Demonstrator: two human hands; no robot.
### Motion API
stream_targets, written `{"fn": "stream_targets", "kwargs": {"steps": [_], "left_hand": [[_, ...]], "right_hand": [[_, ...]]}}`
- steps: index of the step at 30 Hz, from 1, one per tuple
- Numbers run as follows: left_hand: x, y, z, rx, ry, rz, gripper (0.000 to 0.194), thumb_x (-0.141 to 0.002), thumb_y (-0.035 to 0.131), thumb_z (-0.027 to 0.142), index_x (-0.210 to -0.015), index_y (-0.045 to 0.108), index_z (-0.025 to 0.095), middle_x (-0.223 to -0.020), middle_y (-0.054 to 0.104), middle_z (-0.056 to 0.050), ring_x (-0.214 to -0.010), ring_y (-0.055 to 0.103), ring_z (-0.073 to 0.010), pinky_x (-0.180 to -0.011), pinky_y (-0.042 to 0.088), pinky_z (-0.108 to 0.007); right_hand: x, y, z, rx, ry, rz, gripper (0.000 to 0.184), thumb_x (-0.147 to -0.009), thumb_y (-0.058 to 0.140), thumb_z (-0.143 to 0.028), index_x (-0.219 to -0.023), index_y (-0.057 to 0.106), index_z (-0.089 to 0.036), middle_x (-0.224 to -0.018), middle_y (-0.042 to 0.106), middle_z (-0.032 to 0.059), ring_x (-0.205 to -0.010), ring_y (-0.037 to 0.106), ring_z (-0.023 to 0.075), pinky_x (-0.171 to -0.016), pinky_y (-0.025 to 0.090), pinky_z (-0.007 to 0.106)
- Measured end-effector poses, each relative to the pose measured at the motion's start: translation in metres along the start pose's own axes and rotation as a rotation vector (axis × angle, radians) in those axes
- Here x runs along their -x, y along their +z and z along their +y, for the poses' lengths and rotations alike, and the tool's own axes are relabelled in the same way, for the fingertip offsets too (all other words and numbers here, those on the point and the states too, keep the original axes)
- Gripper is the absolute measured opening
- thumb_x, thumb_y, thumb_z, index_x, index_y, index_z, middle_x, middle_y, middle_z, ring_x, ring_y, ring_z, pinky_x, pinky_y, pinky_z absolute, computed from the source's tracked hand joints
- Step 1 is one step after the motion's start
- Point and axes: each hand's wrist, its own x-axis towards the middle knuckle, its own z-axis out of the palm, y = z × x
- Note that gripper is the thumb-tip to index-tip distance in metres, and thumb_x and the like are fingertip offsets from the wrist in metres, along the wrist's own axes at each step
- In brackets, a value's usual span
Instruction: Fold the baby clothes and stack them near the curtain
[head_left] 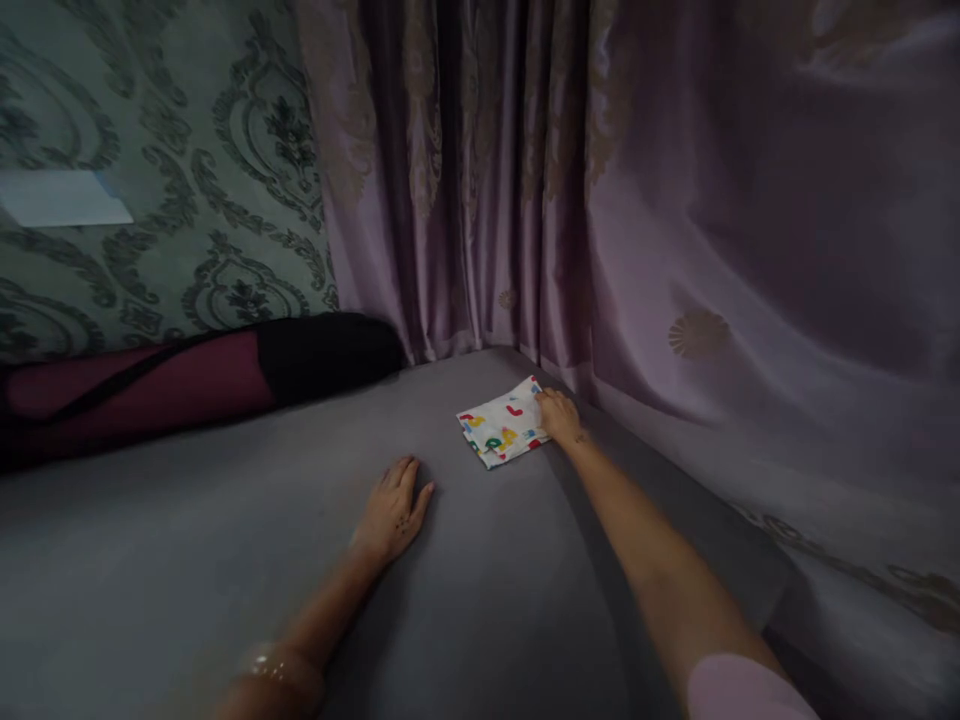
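At the right fingers [549,402], bent, grip unclear, lies cloth [501,424], likely light, soft, best pinched edgewise; left fingers [406,474] spread, empty.

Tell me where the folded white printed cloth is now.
In the head view, the folded white printed cloth lies right of centre on the grey bed, with the right hand at its right edge.

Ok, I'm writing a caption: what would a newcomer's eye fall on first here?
Probably the folded white cloth with colourful shapes, near centre on the grey surface, the right grip at its right edge. Then the shiny purple curtains behind it and on the right, and the long maroon and black thing at left, along the patterned green wall.
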Motion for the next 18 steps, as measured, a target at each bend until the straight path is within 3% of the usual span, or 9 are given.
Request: {"fn": "stream_targets", "kwargs": {"steps": [5, 10, 14, 18], "left_hand": [[-0.001, -0.001, 0.003, 0.002, -0.002, 0.026, 0.055, -0.094, 0.028, 0.049, -0.129, 0.048, 0.012, -0.135, 0.051, -0.017, -0.127, 0.046, -0.0274, -0.108, 0.035, -0.043], [0.0, -0.002, 0.003, 0.002, 0.0, 0.035, 0.056, -0.094, 0.027, 0.05, -0.128, 0.048, 0.012, -0.134, 0.051, -0.017, -0.126, 0.046, -0.0277, -0.107, 0.036, -0.044], [0.0, -0.003, 0.005, 0.004, -0.007, 0.014, 0.055, -0.094, 0.028, 0.05, -0.128, 0.048, 0.011, -0.135, 0.05, -0.017, -0.126, 0.046, -0.0282, -0.107, 0.036, -0.045], [0.0, -0.003, 0.005, 0.016, -0.009, 0.032, 0.054, -0.094, 0.029, 0.049, -0.128, 0.049, 0.012, -0.135, 0.051, -0.017, -0.127, 0.045, -0.0276, -0.107, 0.035, -0.046]], "right_hand": [[-0.03, -0.003, 0.024, 0.051, 0.087, 0.018, 0.046, -0.084, 0.04, -0.003, -0.128, 0.053, -0.014, -0.13, 0.052, 0.0158, -0.119, 0.046, 0.0248, -0.096, 0.034, 0.037], [-0.041, 0.002, 0.045, 0.07, 0.123, -0.006, 0.043, -0.083, 0.045, -0.005, -0.123, 0.058, -0.017, -0.128, 0.055, 0.013, -0.116, 0.049, 0.0243, -0.095, 0.036, 0.035], [-0.035, 0.007, 0.039, 0.067, 0.144, 0.07, 0.042, -0.089, 0.038, -0.01, -0.128, 0.054, -0.013, -0.142, 0.041, 0.0169, -0.126, 0.039, 0.0296, -0.101, 0.03, 0.043], [-0.035, 0.018, 0.018, -0.023, 0.092, 0.067, 0.043, -0.095, 0.032, -0.026, -0.135, 0.047, -0.016, -0.149, 0.034, 0.0117, -0.136, 0.027, 0.0261, -0.108, 0.022, 0.042]]}}
